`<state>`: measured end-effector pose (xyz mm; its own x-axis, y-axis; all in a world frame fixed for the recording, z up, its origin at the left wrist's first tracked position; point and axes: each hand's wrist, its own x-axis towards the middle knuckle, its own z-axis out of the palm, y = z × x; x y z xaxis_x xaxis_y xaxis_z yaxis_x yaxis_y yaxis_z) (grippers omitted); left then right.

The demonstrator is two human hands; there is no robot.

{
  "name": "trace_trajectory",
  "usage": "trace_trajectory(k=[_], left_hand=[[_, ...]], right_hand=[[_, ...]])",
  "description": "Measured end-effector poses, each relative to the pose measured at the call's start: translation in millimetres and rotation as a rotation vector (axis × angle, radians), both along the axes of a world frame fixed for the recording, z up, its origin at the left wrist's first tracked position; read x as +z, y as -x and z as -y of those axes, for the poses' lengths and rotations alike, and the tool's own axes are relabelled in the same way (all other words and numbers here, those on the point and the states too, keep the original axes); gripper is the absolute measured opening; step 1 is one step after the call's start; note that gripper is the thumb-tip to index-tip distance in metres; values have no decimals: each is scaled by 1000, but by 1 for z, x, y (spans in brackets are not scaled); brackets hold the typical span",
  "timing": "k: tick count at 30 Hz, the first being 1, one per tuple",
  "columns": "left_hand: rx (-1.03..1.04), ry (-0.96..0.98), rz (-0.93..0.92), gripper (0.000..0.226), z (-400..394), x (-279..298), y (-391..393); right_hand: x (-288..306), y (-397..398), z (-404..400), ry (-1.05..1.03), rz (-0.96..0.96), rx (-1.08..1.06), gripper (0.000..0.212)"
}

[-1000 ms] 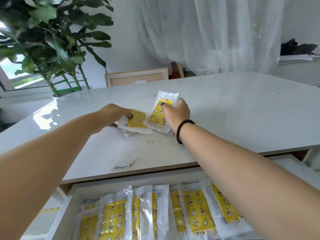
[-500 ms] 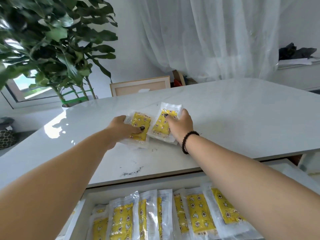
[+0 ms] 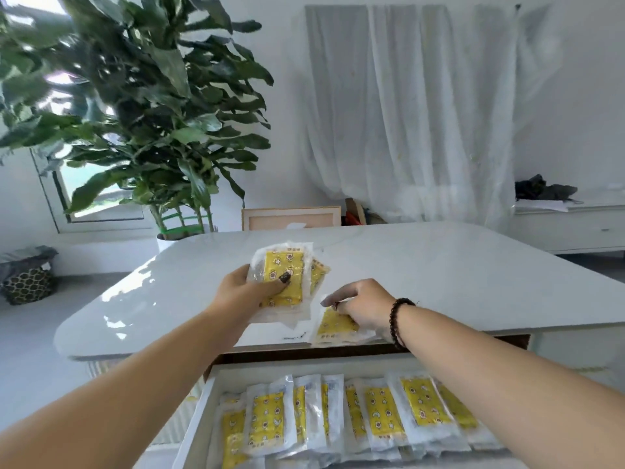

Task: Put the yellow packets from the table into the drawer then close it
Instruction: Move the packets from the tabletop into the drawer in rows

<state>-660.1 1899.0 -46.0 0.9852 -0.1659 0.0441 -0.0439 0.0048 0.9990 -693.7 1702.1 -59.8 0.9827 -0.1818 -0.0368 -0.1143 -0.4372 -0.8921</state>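
Since a moment ago the left hand [image 3: 247, 292] has lifted its packets [image 3: 283, 275] while the right hand [image 3: 363, 308] pinches one packet [image 3: 334, 324] at the table's [image 3: 473, 282] front edge, so both loads look ready for the open drawer [image 3: 206, 394].

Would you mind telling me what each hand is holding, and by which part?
The left hand grips a stack of yellow packets at its lower left side, thumb on top. The right hand pinches another packet at its top edge.
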Motion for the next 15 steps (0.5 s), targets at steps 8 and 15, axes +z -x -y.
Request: trace_trajectory(k=[8,15], left_hand=[[-98,-22,-61,16,-5,-6,61],[-254,-40,-137,22,-12,-12,76]], right_hand=[[15,70,-9,-465,-5,4,20],[6,93,-23,-309,13,-81,11]])
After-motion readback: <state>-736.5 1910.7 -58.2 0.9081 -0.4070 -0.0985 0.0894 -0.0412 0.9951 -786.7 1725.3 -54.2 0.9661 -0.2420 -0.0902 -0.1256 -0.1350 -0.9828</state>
